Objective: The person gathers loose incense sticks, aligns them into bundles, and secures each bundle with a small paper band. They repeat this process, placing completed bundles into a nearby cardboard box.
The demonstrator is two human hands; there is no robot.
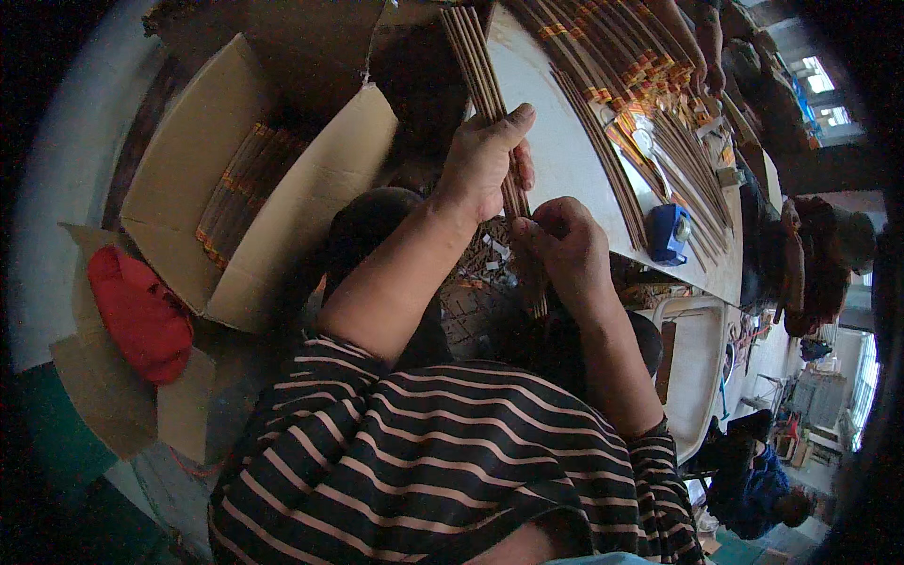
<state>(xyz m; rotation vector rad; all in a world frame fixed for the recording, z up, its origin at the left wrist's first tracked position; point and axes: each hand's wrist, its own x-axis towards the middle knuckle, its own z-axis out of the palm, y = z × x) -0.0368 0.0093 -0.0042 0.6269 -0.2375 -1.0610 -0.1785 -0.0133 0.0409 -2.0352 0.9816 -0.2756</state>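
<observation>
A bundle of long, thin brown sticks, which look like incense sticks, slants up past the table's near edge. My left hand is wrapped round its middle, with the thumb along the top. Lower down, my right hand has its thumb and bent fingers pinched at the bundle's side. The bundle's lower end hangs beneath my hands, partly in shadow. To the right of my right hand, a blue tape dispenser stands near the edge of the white table.
Banded stick bundles and loose sticks cover the table's far side, where another person's hands reach in. On the left, an open cardboard box contains banded bundles. Red cloth lies beside it. A white chair stands right.
</observation>
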